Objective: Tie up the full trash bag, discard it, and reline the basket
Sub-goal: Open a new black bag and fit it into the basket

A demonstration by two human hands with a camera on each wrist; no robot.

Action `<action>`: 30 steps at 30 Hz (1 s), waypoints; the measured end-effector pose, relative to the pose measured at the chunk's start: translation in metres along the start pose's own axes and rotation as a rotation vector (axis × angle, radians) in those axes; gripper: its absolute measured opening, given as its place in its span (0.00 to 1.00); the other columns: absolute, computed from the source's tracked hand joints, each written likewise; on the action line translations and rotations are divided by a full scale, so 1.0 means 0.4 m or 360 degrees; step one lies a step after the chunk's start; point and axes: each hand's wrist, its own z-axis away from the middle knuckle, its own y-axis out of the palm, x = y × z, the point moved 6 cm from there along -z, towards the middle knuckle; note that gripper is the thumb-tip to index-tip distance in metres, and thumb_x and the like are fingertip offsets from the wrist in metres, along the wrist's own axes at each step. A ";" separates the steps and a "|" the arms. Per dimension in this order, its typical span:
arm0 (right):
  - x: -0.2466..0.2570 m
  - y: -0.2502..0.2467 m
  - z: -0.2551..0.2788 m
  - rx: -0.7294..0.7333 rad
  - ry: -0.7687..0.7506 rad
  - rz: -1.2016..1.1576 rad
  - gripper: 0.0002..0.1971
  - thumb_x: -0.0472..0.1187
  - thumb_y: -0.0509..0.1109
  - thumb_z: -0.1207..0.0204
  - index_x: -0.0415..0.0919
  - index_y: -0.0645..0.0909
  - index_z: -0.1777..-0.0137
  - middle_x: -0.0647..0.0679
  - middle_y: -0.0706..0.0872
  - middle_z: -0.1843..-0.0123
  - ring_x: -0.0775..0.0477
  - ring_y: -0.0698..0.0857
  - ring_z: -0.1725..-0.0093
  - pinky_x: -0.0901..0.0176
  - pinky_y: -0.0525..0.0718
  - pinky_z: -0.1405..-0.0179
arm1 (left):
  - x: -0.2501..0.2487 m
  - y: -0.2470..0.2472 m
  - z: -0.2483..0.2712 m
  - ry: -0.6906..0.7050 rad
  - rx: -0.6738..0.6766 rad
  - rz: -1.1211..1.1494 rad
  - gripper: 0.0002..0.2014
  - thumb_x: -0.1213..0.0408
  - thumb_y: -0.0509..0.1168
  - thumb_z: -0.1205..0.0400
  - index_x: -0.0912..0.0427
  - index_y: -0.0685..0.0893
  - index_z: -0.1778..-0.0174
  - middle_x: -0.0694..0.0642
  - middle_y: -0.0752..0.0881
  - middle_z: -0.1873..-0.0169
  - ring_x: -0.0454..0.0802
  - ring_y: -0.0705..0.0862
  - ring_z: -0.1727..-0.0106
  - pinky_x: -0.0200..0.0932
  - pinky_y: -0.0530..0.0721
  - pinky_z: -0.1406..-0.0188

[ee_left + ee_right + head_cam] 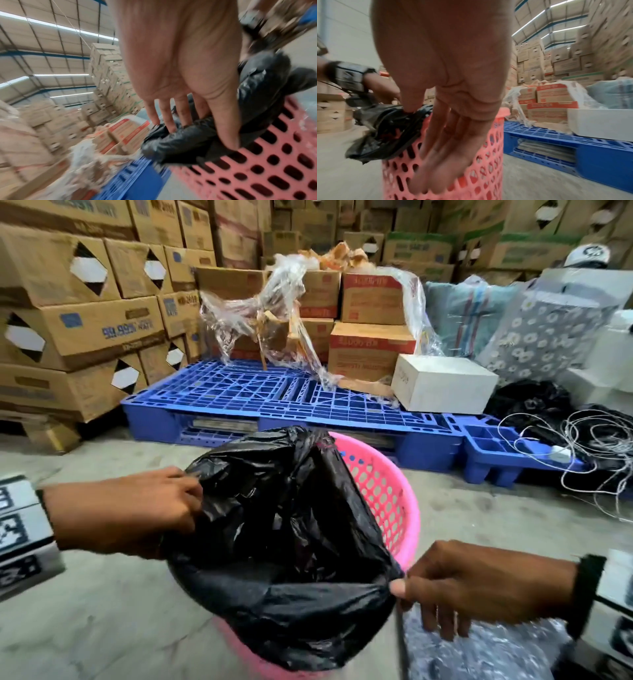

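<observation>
Both hands pinch the black trash bag, which sits in the pink basket between them: left hand fingers clamped on one edge, right hand thumb and forefinger on the other. That thin film could tear or slip from the right pinch if they pull unevenly, tipping the light basket.

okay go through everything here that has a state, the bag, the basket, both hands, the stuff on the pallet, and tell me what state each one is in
black trash bag: mouth open, untied, in the basket, edge over the near rim.
pink basket: upright on the floor.
left hand: grips the bag's edge.
right hand: pinches the bag's edge.
blue pallet: flat on the floor, partly loaded.
clear plastic wrap: torn, hanging loose.
white box: closed, on the pallet.
</observation>
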 end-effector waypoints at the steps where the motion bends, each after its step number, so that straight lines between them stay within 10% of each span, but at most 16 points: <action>1: 0.012 -0.003 -0.007 -0.0056 -0.0067 0.0223 0.21 0.59 0.63 0.23 0.46 0.80 0.71 0.48 0.85 0.71 0.52 0.81 0.73 0.57 0.83 0.67 | 0.034 0.004 0.006 -0.0074 -0.0026 -0.0040 0.12 0.49 0.70 0.45 0.44 0.76 0.69 0.40 0.85 0.62 0.45 0.83 0.49 0.38 0.75 0.52; 4: 0.050 -0.080 -0.031 -0.0517 -0.0287 0.0940 0.17 0.59 0.67 0.26 0.47 0.81 0.66 0.54 0.78 0.72 0.56 0.76 0.71 0.61 0.77 0.68 | 0.075 -0.011 0.019 -0.0319 -0.0092 0.0158 0.19 0.58 0.64 0.38 0.41 0.79 0.51 0.51 0.85 0.41 0.49 0.82 0.41 0.45 0.85 0.49; 7: 0.048 -0.163 -0.064 -0.0738 -0.0408 0.1170 0.23 0.52 0.71 0.27 0.53 0.75 0.32 0.53 0.80 0.39 0.52 0.79 0.39 0.56 0.80 0.41 | 0.002 -0.072 0.008 -0.0359 -0.0261 0.0598 0.15 0.49 0.61 0.31 0.34 0.72 0.48 0.40 0.77 0.36 0.38 0.74 0.37 0.40 0.74 0.36; 10: 0.046 -0.169 -0.119 -0.0612 -0.0530 0.1320 0.27 0.51 0.70 0.25 0.54 0.70 0.26 0.50 0.70 0.21 0.47 0.68 0.23 0.48 0.70 0.25 | -0.131 -0.109 -0.020 -0.0077 -0.0314 0.0832 0.25 0.33 0.63 0.29 0.38 0.75 0.39 0.36 0.77 0.43 0.29 0.70 0.41 0.24 0.66 0.40; 17: 0.065 -0.124 -0.087 -0.0673 -0.0840 0.1519 0.17 0.60 0.67 0.28 0.56 0.84 0.43 0.57 0.87 0.42 0.48 0.80 0.41 0.51 0.82 0.45 | -0.153 -0.068 -0.043 0.0049 -0.0177 0.0461 0.15 0.39 0.64 0.28 0.46 0.83 0.62 0.41 0.85 0.62 0.37 0.76 0.53 0.36 0.68 0.56; 20: 0.083 -0.061 -0.056 -0.0623 -0.0915 0.1455 0.17 0.63 0.62 0.26 0.53 0.84 0.55 0.56 0.86 0.58 0.49 0.81 0.54 0.51 0.81 0.60 | -0.055 -0.042 -0.035 -0.0168 -0.0094 0.0208 0.19 0.50 0.72 0.40 0.36 0.85 0.52 0.35 0.89 0.57 0.40 0.84 0.50 0.39 0.80 0.58; 22: 0.102 -0.012 -0.050 -0.0556 -0.0928 0.1377 0.17 0.62 0.61 0.24 0.49 0.80 0.59 0.51 0.84 0.62 0.46 0.80 0.58 0.48 0.79 0.64 | -0.013 -0.046 -0.045 -0.0276 -0.0149 0.0326 0.29 0.56 0.68 0.38 0.37 0.81 0.38 0.39 0.85 0.40 0.44 0.81 0.36 0.42 0.77 0.42; 26: 0.133 -0.007 -0.057 -0.0567 -0.0888 0.1236 0.20 0.62 0.58 0.22 0.48 0.82 0.56 0.49 0.85 0.59 0.44 0.82 0.58 0.47 0.80 0.64 | -0.036 -0.058 -0.082 -0.0252 -0.0319 0.0782 0.34 0.38 0.54 0.33 0.34 0.67 0.27 0.34 0.68 0.28 0.26 0.57 0.29 0.14 0.45 0.36; 30: 0.095 -0.137 -0.012 -0.1023 -0.0759 0.1105 0.27 0.70 0.58 0.31 0.52 0.80 0.42 0.53 0.81 0.47 0.52 0.80 0.49 0.51 0.85 0.52 | -0.102 -0.066 -0.139 -0.0238 -0.0308 0.0868 0.41 0.29 0.58 0.32 0.36 0.55 0.22 0.34 0.67 0.35 0.33 0.60 0.33 0.25 0.58 0.35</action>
